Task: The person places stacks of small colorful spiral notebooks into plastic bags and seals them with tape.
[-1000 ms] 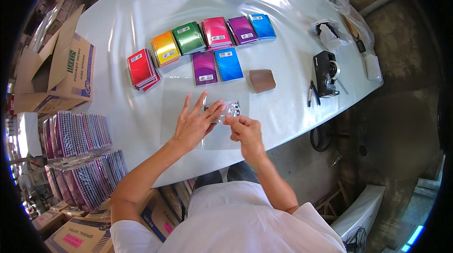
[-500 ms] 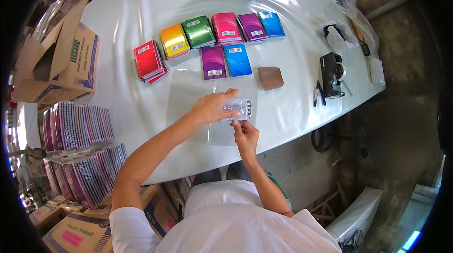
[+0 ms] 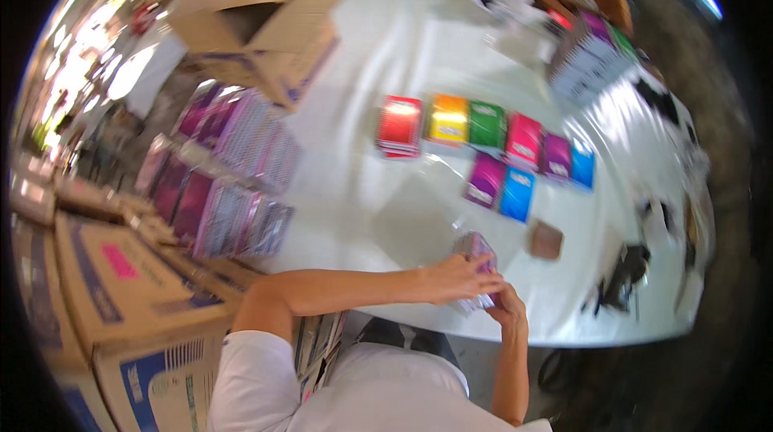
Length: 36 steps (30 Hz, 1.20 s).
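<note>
A small spiral notebook (image 3: 473, 245) with purple on it, glinting as if wrapped in clear plastic, is tilted up at the table's near edge. My left hand (image 3: 460, 279) lies across it with the fingers bent round its side. My right hand (image 3: 507, 308) pinches its lower right corner. Motion blur hides the finer detail. Just beyond the hands, a sheet of clear plastic (image 3: 411, 219) lies flat on the white table (image 3: 338, 206). Farther off sit a purple notebook (image 3: 485, 181) and a blue notebook (image 3: 517, 194), side by side.
A row of stacked notebooks runs from red (image 3: 400, 124) to blue (image 3: 582, 165). Right of the hands are a brown block (image 3: 547, 239) and a black tape dispenser (image 3: 626, 277). Bundled notebooks (image 3: 241, 142), an open carton (image 3: 282, 37) and closed cartons (image 3: 153, 295) stand left.
The view has swung left, bringing more cartons and bundles in. The small notebook, flat on the plastic before, is now tilted up between both hands, showing purple.
</note>
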Motion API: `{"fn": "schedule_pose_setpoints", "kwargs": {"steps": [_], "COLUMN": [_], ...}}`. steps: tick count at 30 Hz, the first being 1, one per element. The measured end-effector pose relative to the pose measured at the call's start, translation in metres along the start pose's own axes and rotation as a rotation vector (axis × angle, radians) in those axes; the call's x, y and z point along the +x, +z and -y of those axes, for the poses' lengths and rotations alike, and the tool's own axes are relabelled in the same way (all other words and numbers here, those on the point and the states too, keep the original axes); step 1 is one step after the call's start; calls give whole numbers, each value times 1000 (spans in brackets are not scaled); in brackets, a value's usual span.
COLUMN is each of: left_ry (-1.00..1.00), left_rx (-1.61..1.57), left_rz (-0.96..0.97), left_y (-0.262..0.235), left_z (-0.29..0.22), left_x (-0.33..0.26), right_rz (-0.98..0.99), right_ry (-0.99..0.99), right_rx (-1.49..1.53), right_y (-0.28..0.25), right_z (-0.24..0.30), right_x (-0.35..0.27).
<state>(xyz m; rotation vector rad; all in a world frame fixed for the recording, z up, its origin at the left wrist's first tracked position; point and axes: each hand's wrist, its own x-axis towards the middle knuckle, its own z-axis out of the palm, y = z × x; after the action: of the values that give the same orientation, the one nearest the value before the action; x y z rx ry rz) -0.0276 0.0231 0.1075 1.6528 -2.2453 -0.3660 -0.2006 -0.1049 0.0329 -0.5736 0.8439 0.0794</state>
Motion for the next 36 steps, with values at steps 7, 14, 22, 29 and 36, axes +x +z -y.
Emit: {"fn": "schedule_pose_setpoints", "kwargs": {"steps": [7, 14, 22, 29, 36], "left_ry": [-304, -410, -682, -685, -652], "left_rx": [18, 1, -12, 105, 62], "left_rz": [-528, -1117, -1154, -1076, -1021], "left_y": [-131, -130, -86, -74, -68], "left_z": [-45, -114, -136, -124, -115], "left_x": [-37, -144, -197, -221, -238], "right_rz": [172, 555, 552, 101, 469], "right_ry": [-225, -421, -428, -710, -459], "right_rx": [-285, -364, -303, -649, -676], "right_y": [148, 414, 640, 680, 675], "right_z": [40, 55, -76, -161, -145], "right_x": [45, 58, 77, 129, 115]}}
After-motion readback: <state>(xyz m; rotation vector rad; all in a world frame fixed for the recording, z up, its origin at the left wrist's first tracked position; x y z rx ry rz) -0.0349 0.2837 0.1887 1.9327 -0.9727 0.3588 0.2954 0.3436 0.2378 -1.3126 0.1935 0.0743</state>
